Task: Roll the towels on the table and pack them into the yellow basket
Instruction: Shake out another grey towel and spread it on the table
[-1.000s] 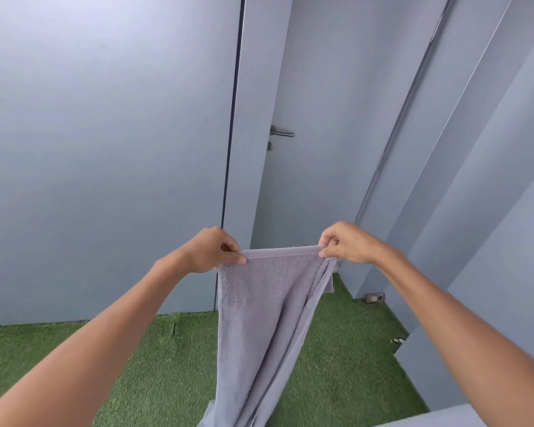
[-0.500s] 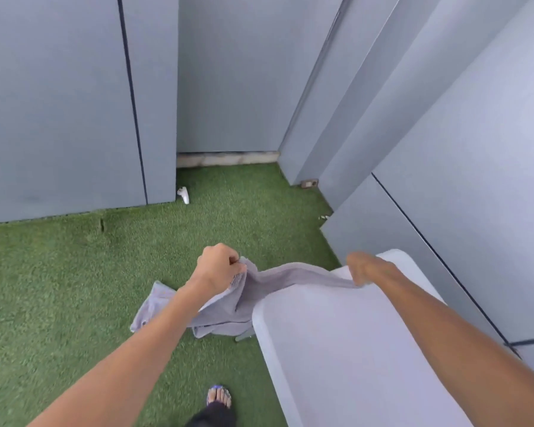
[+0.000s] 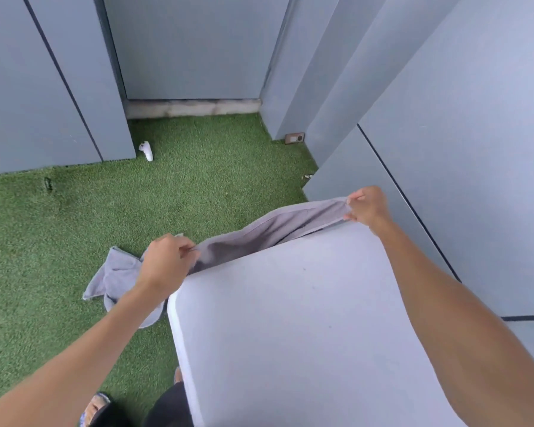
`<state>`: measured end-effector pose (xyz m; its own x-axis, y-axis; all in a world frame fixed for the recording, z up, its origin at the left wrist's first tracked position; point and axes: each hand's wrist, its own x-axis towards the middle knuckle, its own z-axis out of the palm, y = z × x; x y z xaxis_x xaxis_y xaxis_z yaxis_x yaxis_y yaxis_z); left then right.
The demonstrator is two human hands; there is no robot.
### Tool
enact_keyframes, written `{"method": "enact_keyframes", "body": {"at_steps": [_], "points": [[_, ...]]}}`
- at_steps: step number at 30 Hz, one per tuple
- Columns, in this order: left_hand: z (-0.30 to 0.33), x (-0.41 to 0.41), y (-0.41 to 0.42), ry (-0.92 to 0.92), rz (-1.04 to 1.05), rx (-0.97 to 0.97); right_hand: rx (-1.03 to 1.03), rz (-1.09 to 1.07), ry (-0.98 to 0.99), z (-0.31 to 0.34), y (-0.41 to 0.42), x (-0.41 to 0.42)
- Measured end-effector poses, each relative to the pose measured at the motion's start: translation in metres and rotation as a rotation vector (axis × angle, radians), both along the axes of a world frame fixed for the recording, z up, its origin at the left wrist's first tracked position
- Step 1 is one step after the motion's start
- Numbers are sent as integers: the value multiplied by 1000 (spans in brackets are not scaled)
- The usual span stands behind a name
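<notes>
We hold the soft grey terry towel (image 3: 269,229) stretched along the far edge of the pale grey desk (image 3: 305,334); its loose end droops onto the green artificial grass (image 3: 198,186). Left hand (image 3: 164,263) and right hand (image 3: 367,206) are each pinched shut on the top hem. Light, limp cloth: we judge the corners the best hold, kept taut. The yellow basket is not in view, possibly behind us.

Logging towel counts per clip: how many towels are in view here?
1. The grey towel is stretched between the left hand and right hand over the table far edge. Others may lie out of frame.
</notes>
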<state>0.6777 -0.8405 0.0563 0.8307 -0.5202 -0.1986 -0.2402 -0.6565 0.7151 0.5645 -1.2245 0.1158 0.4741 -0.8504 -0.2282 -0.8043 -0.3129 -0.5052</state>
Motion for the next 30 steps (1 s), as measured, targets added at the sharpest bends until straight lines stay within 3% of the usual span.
{"method": "enact_keyframes", "body": {"at_steps": [2, 4, 10, 14, 20, 25, 30], "points": [[-14, -4, -6, -13, 36, 22, 91, -139, -201, -10, -30, -8], [-23, -10, -9, -28, 63, 27, 53, -111, -226, -18, -57, -17], [-40, -44, -11, -107, 133, 32, -226, 365, 200, -51, -108, -35], [-52, -57, -2, -184, 203, 82, -352, 387, 336, -85, -119, -52], [-56, -70, 7, -307, 213, 73, -392, 195, 176, -104, -149, -77], [-61, -95, 27, -246, 329, 45, -337, 62, -82, -130, -144, -112], [-65, -118, 32, -193, 436, 17, -306, 11, -142, -135, -135, -135]]}}
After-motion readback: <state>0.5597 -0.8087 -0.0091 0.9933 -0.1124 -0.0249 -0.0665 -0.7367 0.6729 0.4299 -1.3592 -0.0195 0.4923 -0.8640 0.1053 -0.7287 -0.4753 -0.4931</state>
